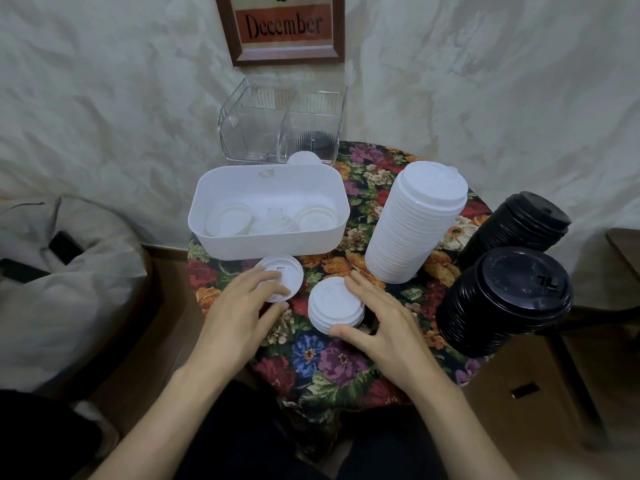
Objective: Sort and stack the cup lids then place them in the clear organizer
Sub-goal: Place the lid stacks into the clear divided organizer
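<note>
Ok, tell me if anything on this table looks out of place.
A lone white lid sits behind the white bin, at the clear organizer's front, apart from every stack. The near black lid stack stands at the edge of the table.

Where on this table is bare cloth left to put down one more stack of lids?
Bare cloth lies at the near edge, in front of the short white stack, and behind the tall white stack, right of the clear organizer. Crowded: around the black stacks.
</note>
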A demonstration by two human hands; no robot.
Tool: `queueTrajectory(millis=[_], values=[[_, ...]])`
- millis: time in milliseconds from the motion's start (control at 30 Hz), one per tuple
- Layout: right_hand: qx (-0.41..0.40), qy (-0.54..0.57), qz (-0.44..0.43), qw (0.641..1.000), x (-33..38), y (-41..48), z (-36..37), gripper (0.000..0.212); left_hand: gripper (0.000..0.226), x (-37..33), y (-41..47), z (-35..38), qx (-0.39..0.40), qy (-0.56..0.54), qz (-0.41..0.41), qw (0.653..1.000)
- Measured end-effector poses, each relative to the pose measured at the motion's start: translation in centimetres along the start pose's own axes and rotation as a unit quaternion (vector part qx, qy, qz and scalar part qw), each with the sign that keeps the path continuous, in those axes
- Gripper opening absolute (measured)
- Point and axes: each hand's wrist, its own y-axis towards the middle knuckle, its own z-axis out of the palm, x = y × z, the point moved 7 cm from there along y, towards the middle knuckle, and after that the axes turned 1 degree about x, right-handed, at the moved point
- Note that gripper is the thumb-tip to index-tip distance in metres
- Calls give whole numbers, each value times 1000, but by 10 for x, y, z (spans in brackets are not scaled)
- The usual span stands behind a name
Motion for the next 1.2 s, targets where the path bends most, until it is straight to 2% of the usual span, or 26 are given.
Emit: queueTrajectory(millis=[100,167,267,333,400,433,533,600,867,933,1200], values=[[-10,9,2,1000,-1,-1,1,79,10,-13,0,-15,-39,-62,-39,997],[-13,9,6,1000,-1,-2,1,78,9,-22,1,-24,-60,-162,-82,982],[-9,12,20,1000,0,-3,-1,78,6,-36,5,-28,-85,-334,-132,929],[-6,26,24,999,1,-3,-2,85,5,-42,9,-21,-86,-443,-167,876],[-3,44,20,999,1,-2,-2,95,17,-45,13,-10,-60,-506,-195,838],[-2,51,19,999,1,-2,-2,98,21,-45,15,-4,-48,-503,-195,840],[-3,57,19,998,2,-3,-2,102,23,-35,19,9,-11,-402,-173,899],[-4,57,19,998,1,-3,-1,101,22,-34,19,15,17,-354,-162,921],[-9,55,28,998,-3,-3,1,100,43,-39,21,17,81,-287,-142,944],[-8,50,28,998,-3,-3,0,101,42,-37,22,17,92,-289,-146,942],[-2,21,19,1000,-2,-2,1,89,42,-48,28,17,121,-189,-111,968]])
